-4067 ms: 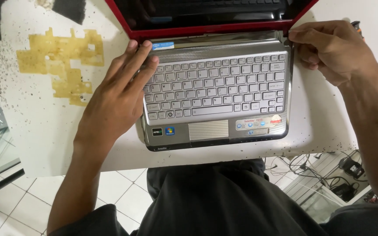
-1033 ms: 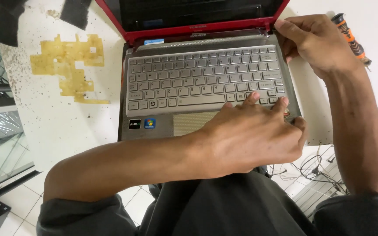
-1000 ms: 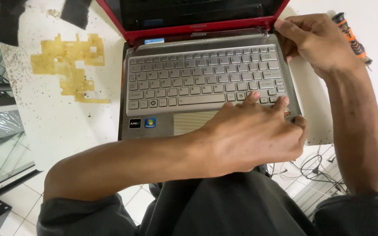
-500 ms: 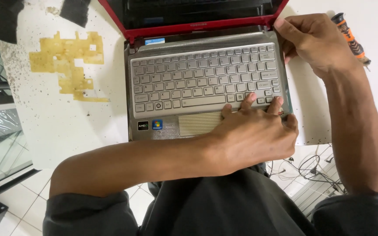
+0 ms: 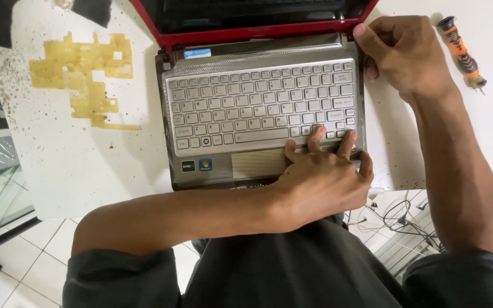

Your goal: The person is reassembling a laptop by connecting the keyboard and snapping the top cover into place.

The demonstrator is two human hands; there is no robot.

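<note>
The laptop (image 5: 261, 108) lies open on the white tabletop (image 5: 87, 171), directly under both hands; its red-framed lid stands up at the far edge, its silver keyboard deck faces the camera.

Left hand (image 5: 323, 182): the arm crosses the body and the hand rests on the near right corner of the deck. The grip is loose and partly spread. Three fingertips (image 5: 317, 135) press along the lowest key row and the deck edge just beyond the palm, and the thumb lies at the right rim. Nothing is enclosed in this hand; it bears down on the laptop rather than clasping it.

Right hand (image 5: 406, 54): placed at the far right corner by the hinge. The fingers are curled, with the thumb laid against the lid's red corner (whether the hidden fingertips pinch anything cannot be told).

Just beyond this grip, to its outer side and clear of the hand, an orange-and-black screwdriver (image 5: 459, 51) lies on the tabletop.

Well away from both grips, on the opposite side of the laptop, a patch of yellow residue (image 5: 84, 77) marks the tabletop. Cables (image 5: 397, 214) hang below the near edge.
</note>
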